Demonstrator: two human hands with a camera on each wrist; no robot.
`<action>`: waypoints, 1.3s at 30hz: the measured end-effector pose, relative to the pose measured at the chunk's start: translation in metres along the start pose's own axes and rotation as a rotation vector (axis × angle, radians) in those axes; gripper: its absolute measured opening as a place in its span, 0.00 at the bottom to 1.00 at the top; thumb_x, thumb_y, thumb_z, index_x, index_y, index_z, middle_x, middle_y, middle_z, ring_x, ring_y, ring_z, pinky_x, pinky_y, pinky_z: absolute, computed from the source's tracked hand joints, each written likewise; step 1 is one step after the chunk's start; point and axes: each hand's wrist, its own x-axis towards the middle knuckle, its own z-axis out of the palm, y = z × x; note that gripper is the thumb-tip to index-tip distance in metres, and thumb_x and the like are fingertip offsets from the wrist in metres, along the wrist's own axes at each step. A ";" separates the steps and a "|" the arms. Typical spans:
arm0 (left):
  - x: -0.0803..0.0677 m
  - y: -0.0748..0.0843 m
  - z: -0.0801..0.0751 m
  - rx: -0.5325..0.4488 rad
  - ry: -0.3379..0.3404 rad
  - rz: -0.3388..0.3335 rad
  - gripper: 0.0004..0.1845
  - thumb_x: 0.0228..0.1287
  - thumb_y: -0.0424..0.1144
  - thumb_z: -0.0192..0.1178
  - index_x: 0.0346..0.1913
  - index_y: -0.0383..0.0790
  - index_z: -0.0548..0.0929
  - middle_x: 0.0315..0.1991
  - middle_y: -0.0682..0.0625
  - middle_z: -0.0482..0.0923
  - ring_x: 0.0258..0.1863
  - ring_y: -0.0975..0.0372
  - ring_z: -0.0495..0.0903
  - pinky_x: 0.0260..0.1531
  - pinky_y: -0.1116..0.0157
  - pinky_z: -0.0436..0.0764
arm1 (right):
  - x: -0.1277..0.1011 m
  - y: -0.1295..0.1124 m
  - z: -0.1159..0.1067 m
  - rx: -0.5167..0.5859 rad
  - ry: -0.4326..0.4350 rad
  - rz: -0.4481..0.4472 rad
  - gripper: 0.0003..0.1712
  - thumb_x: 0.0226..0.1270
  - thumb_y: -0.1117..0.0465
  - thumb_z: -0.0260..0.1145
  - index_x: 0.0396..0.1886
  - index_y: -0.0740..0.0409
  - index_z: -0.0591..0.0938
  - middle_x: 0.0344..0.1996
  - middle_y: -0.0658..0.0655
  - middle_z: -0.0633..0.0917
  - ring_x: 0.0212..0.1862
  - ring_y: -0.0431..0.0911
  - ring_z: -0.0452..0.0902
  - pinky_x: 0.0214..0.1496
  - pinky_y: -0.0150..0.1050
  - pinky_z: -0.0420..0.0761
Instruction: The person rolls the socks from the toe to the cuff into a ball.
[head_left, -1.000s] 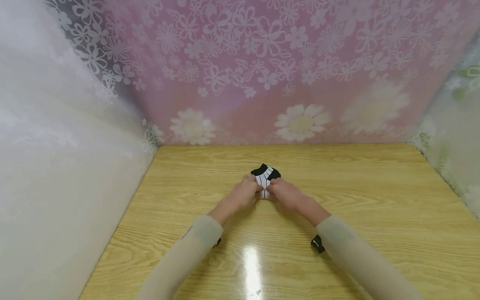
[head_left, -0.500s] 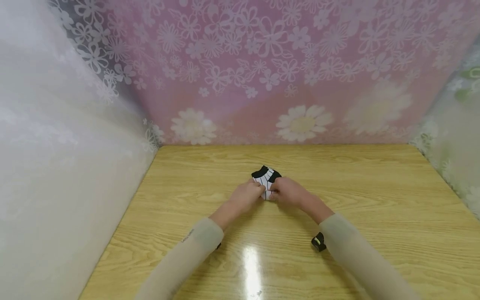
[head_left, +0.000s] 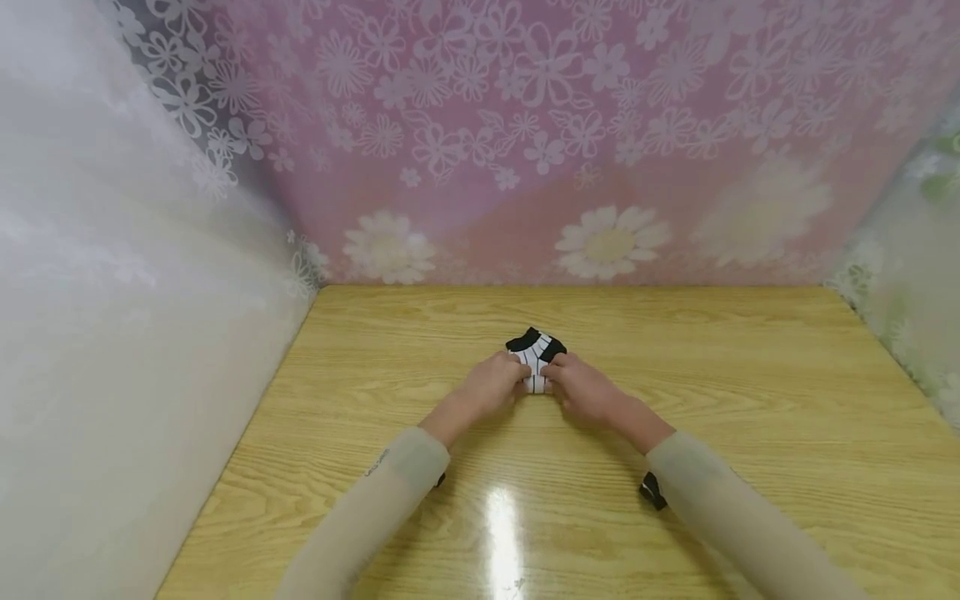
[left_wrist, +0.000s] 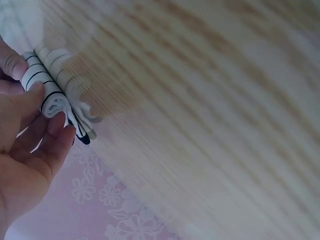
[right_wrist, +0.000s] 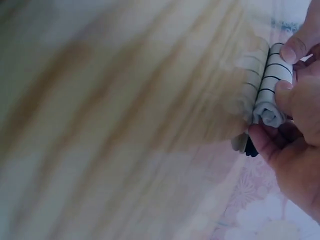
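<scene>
Sock (head_left: 535, 362) rolled tighter, white with black stripes, black end, both hands pinching

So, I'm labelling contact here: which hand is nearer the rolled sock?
Neither: the left hand grips the sock from its left, the right hand from its right.

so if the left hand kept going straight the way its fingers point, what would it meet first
The left hand already grips the rolled striped sock, so it meets that at once. Beyond the sock, probably the right hand, though depth is unclear.
</scene>
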 end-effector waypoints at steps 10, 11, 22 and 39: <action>-0.001 -0.008 -0.001 -0.187 -0.059 0.056 0.06 0.72 0.35 0.59 0.42 0.43 0.87 0.35 0.51 0.80 0.37 0.62 0.76 0.40 0.66 0.76 | 0.010 0.008 -0.015 0.399 -0.263 0.096 0.12 0.70 0.70 0.61 0.24 0.61 0.80 0.17 0.47 0.68 0.22 0.38 0.61 0.29 0.32 0.65; -0.001 -0.009 -0.001 -0.223 -0.070 0.063 0.06 0.72 0.35 0.60 0.40 0.42 0.86 0.33 0.51 0.79 0.35 0.63 0.74 0.38 0.67 0.75 | 0.010 0.008 -0.017 0.417 -0.274 0.101 0.12 0.70 0.70 0.61 0.25 0.61 0.81 0.17 0.46 0.69 0.22 0.37 0.62 0.29 0.32 0.65; 0.000 -0.011 -0.007 -0.420 -0.183 -0.036 0.07 0.72 0.35 0.60 0.38 0.42 0.87 0.27 0.54 0.78 0.25 0.66 0.69 0.29 0.71 0.68 | -0.006 -0.022 -0.009 -0.093 -0.046 0.035 0.08 0.60 0.65 0.74 0.39 0.59 0.86 0.35 0.55 0.80 0.37 0.48 0.74 0.37 0.41 0.80; -0.010 0.024 -0.009 0.231 -0.018 -0.005 0.14 0.70 0.40 0.63 0.56 0.45 0.84 0.49 0.49 0.82 0.48 0.58 0.78 0.51 0.65 0.80 | 0.002 -0.008 -0.012 0.105 -0.132 0.047 0.16 0.69 0.68 0.64 0.53 0.69 0.84 0.34 0.58 0.81 0.35 0.47 0.72 0.38 0.40 0.76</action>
